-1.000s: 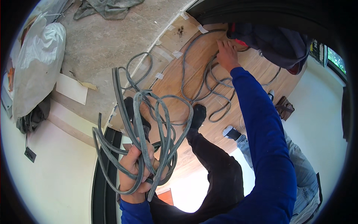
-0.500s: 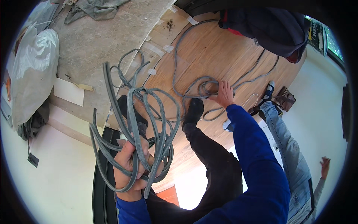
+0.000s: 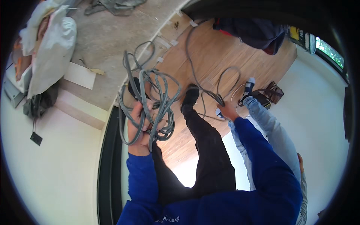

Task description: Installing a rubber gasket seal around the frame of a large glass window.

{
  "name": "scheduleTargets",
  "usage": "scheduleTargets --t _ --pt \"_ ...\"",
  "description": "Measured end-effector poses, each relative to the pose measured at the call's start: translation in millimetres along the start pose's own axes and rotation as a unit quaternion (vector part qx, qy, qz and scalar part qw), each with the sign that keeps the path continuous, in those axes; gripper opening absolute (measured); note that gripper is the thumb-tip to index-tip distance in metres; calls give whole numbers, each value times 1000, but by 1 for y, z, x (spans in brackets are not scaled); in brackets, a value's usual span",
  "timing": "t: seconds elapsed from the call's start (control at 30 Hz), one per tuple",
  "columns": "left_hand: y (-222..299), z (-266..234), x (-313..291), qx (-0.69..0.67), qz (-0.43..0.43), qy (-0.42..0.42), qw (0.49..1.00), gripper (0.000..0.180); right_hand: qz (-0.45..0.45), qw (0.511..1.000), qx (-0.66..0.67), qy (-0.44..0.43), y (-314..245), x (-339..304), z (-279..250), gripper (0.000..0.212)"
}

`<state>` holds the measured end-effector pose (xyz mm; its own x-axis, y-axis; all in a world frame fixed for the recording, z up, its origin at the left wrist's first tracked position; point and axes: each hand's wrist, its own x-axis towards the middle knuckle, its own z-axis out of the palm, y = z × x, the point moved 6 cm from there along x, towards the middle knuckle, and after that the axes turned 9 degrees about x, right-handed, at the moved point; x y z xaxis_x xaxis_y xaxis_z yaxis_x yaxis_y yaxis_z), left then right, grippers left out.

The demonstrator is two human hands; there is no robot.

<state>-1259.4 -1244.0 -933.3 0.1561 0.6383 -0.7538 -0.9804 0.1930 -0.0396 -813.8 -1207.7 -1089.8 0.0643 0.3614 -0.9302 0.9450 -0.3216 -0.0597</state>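
My left hand (image 3: pixel 144 122) is closed around a bundle of grey cable (image 3: pixel 142 90). Its loose loops stand up above the fingers and hang over the wrist. To the right, my right hand (image 3: pixel 228 111) grips a gathered part of grey cable (image 3: pixel 218 98), with one loop arching beyond it. From there a length of cable (image 3: pixel 190 52) runs up across the wooden floor toward a dark cloth item. More cable loops (image 3: pixel 150 47) extend past the left-hand bundle. My feet in dark socks are on the floor between the two hands.
At the right stands another person in light jeans (image 3: pixel 272 123), beside a brown bag (image 3: pixel 275 92). A dark jacket-like item (image 3: pixel 251 33) lies at the far end. White plastic sacks (image 3: pixel 56 52) are at left, near a black frame (image 3: pixel 112 150). Wooden flooring (image 3: pixel 213 48) meets bare concrete (image 3: pixel 112 33).
My right hand has closed on the floor cable and lifted it, drawing the small coil into a loop. My left hand with its bundle appears higher in the view. The other person has shifted.
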Motion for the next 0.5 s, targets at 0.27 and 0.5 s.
scheduleTargets --t 0.27,0.5 --pt "116 160 -171 -34 119 -94 988 36 -13 1000 5 24 -148 -330 -133 55" --pt "216 339 -301 -54 200 -188 960 38 -111 959 216 -149 -389 -539 -193 32"
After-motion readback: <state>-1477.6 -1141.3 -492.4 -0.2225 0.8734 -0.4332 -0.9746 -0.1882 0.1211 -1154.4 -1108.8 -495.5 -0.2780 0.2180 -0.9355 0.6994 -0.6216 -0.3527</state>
